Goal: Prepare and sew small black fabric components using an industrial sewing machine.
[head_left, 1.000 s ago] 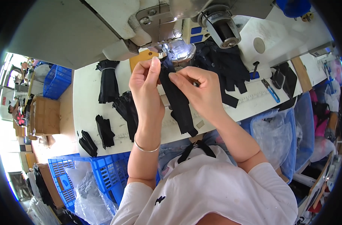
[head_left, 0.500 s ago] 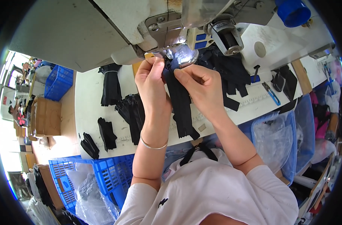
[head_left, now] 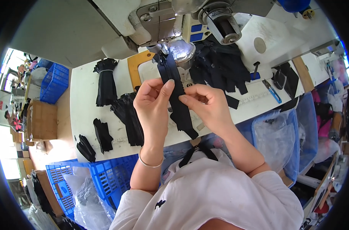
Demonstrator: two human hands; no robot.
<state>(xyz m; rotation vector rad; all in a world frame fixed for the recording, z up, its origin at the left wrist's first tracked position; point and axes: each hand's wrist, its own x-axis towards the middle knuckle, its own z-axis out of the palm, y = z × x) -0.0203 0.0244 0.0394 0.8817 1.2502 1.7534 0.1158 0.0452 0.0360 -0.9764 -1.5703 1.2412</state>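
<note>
A black zipper [head_left: 181,115] hangs between my hands, its far end under the head of the sewing machine [head_left: 159,32] beside the lit area. My left hand [head_left: 153,102] pinches its left edge, thumb laid on top of the tape. On the opposite edge, my right hand [head_left: 206,104] grips the tape between thumb and curled fingers. The zipper's near end dangles over the table's front edge. Whether the far end lies beneath the presser foot is hard to make out.
Left of my hands lie a tied zipper bundle [head_left: 105,82] and more black zippers [head_left: 129,119]. A heap of zippers [head_left: 220,65] is at the right, with a blue cutter [head_left: 272,92] beyond it. Blue crates [head_left: 113,176] stand below the table edge.
Both hands have come down toward me along the zipper, away from the machine head. More of the zipper's far part now shows above my fingers. The head view has shifted slightly.
</note>
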